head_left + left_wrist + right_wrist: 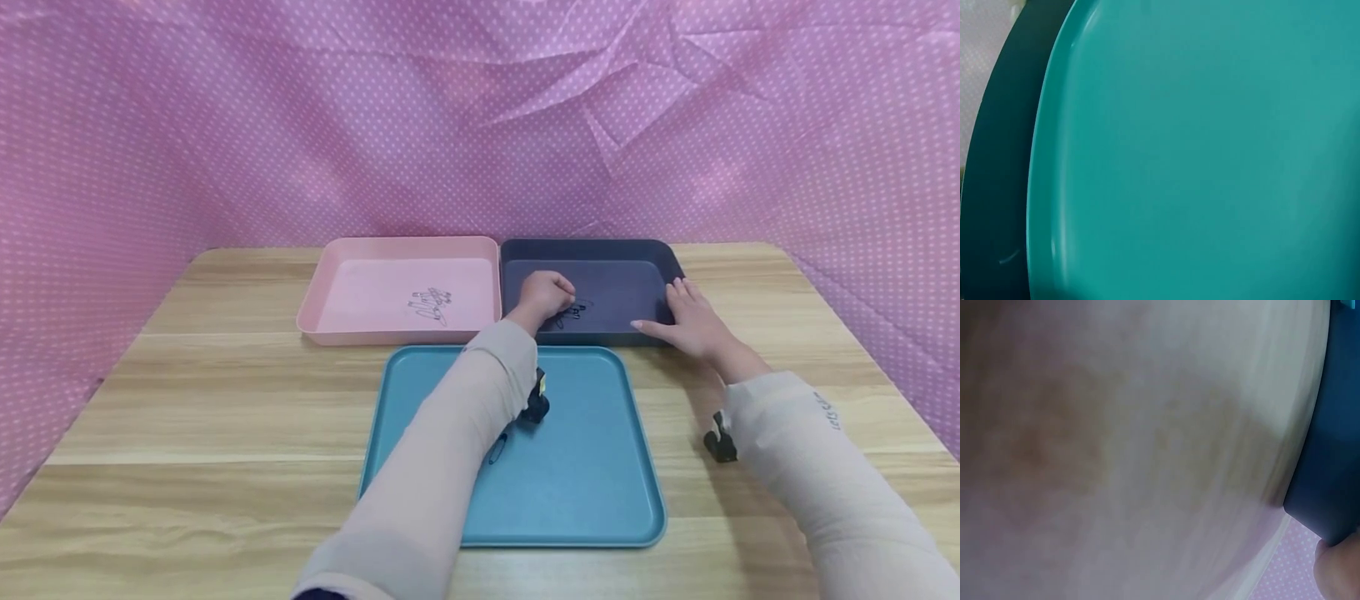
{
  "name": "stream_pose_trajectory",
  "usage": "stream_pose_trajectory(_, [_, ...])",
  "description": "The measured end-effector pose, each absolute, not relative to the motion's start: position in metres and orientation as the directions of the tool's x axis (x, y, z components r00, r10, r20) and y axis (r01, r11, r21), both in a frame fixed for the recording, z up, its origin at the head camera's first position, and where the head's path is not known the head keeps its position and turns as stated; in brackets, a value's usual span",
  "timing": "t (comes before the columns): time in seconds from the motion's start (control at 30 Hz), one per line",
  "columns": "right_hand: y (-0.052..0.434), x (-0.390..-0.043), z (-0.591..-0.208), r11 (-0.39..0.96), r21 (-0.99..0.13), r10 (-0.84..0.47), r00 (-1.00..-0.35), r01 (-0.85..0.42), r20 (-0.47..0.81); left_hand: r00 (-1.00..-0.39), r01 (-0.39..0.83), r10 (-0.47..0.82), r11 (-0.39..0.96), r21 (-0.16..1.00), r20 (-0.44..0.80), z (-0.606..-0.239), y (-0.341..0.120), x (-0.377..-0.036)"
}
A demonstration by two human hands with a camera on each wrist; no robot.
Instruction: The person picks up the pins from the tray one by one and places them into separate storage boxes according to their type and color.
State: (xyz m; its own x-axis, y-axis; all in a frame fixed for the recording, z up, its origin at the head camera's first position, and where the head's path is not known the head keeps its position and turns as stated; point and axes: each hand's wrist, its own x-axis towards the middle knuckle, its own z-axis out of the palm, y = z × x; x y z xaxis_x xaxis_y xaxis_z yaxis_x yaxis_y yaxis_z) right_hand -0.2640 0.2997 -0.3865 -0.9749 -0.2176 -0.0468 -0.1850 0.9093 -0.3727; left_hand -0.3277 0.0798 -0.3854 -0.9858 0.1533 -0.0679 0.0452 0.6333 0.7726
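Observation:
My left hand is over the left part of the dark blue tray, fingers curled and fingertips close together. Right beside them lie thin black loops with small black ends; I cannot tell whether one is pinched in the fingers. My right hand rests on that tray's right wall, thumb spread over the inside and fingers straight. In the right wrist view a fingertip shows at the tray's corner. A single thin black loop lies on the teal tray, beside my left forearm.
A pink tray stands left of the dark one, with a cluster of thin dark loops in it. The teal tray is in front of both, partly covered by my left sleeve. A pink dotted cloth hangs behind the wooden table.

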Motion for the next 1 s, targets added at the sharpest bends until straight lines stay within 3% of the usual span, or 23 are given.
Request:
stream_pose_trajectory(0.1, [0.300, -0.263, -0.385, 0.911, -0.370, -0.214, -0.976, -0.181, -0.050, -0.985, 0.052, 0.152, 0.693, 0.719, -0.076, -0.386, 0.086, -0.330])
stream_pose_trajectory(0.33, [0.299, -0.263, -0.385, 0.912, -0.372, -0.210, -0.976, -0.173, -0.060, -0.981, 0.146, 0.195, 0.726, 0.672, 0.002, -0.453, 0.109, -0.403])
stream_pose_trajectory(0.4, [0.299, -0.264, -0.385, 0.914, -0.366, -0.209, -0.976, -0.173, -0.060, -0.982, 0.140, 0.190, 0.720, 0.680, 0.001, -0.446, 0.109, -0.396])
stream_pose_trajectory(0.6, [0.299, -0.264, -0.387, 0.919, -0.355, -0.204, -0.977, -0.170, -0.060, -0.988, 0.080, 0.148, 0.717, 0.692, -0.040, -0.383, 0.094, -0.333])
stream_pose_trajectory(1.0, [0.300, -0.265, -0.386, 0.922, -0.350, -0.204, -0.976, -0.166, -0.074, -0.984, 0.102, 0.179, 0.655, 0.749, -0.023, -0.375, 0.084, -0.326])
